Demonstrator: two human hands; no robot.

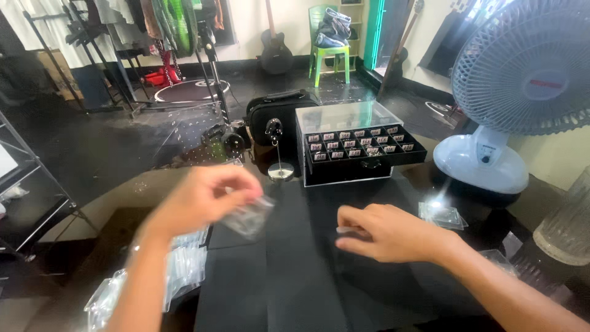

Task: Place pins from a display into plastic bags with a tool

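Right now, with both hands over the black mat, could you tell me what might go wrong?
1. The left hand pinches a small clear bag by its edge only; it might slip and spill.
2. The desk fan stands close by; if running, it could blow the loose clear bags about.
3. The open drawer of the jewellery case juts out, and a reach could knock it.

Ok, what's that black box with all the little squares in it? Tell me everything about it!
The box is a small black drawer chest with a clear, shiny lid on top. Its top drawer is pulled open, showing rows of little square compartments, each holding a small pale item too tiny to make out. It sits upright on the dark table, beyond both hands, between a small stand and a white fan. Neither hand touches it.
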